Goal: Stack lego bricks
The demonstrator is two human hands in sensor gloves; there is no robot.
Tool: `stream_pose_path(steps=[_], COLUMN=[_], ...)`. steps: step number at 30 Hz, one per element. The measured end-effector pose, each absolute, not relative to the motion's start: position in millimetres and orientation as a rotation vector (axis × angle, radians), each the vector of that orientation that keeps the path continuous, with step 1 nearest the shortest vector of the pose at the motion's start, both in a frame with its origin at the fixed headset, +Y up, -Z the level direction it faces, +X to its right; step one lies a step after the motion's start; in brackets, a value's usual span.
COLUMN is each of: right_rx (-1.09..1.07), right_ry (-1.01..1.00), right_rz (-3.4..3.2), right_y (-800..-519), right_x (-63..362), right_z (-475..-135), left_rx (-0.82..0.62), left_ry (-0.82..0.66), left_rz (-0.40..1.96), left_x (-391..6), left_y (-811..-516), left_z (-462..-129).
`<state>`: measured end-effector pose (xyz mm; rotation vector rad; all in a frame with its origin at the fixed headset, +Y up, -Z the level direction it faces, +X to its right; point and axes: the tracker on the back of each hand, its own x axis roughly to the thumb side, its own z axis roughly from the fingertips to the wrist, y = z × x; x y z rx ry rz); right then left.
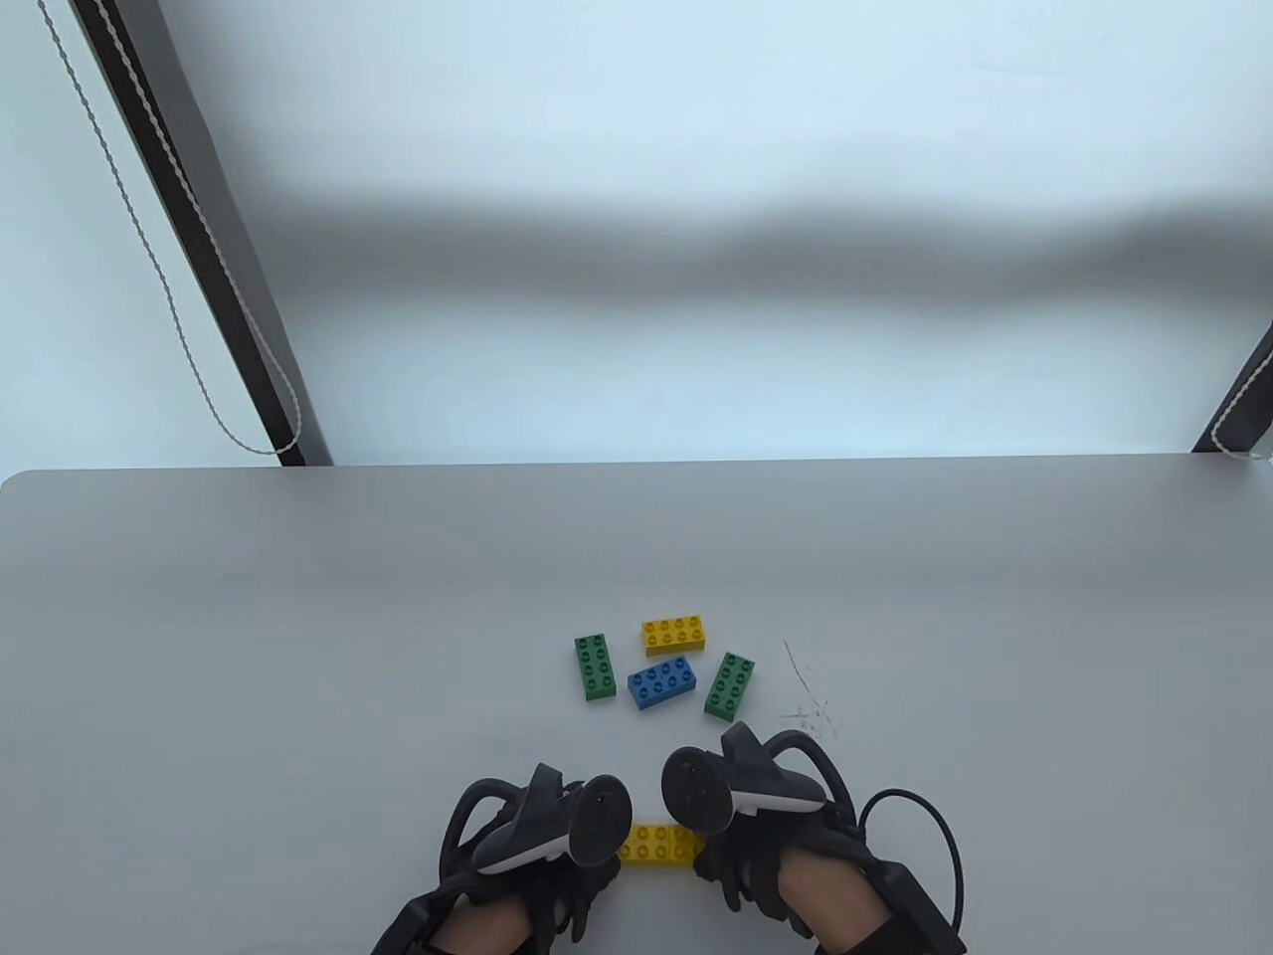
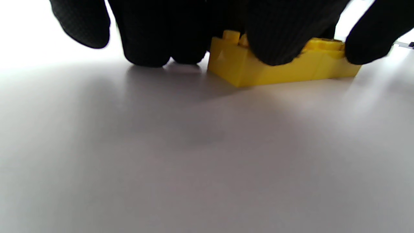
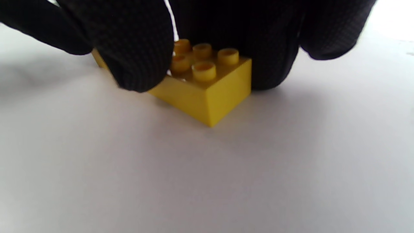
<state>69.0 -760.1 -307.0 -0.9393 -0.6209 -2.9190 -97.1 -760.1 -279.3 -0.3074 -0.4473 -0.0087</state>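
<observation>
Both hands low, fingers curled inward

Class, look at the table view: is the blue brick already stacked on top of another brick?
No. The blue brick lies flat on the table by itself, with gaps between it and the neighbouring bricks.

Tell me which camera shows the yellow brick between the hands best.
The right wrist view: the yellow brick fills the middle, studs and one end sharp. The left wrist view shows its long side, top largely covered by gloved fingers. The table view shows only a strip between the trackers.
</observation>
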Motion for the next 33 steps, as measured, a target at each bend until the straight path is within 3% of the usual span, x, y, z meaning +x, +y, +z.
stream_pose_path(steps=[8, 14, 18, 22, 28, 33], right_rx=[-0.930, -0.850, -0.713, -0.587, -0.378, -0.242], right_ry=[-0.645, -0.403, -0.149, -0.023, 0.038, -0.027], right_rz=[-2.972, -3.136, -3.176, -3.206, -3.219, -3.177], right_y=[-754, -744, -741, -739, -741, -751], right_x=[75, 94, 105, 108, 109, 105], right_z=[-313, -328, -338, -345, -358, -368], left_rx=[-0.320, -0.322, -0.332, -0.342, -0.345, -0.354], left_ry=[-0.447, -0.448, -0.448, -0.448, -0.448, -0.447], left_rz=[-0.004, -0.003, 0.002, 0.006, 0.006, 0.007], left_x=[-97, -98, -98, -98, -98, -98], left_y=[-760, -760, -760, -760, -760, -760], left_z=[-280, -280, -280, -282, -283, -284])
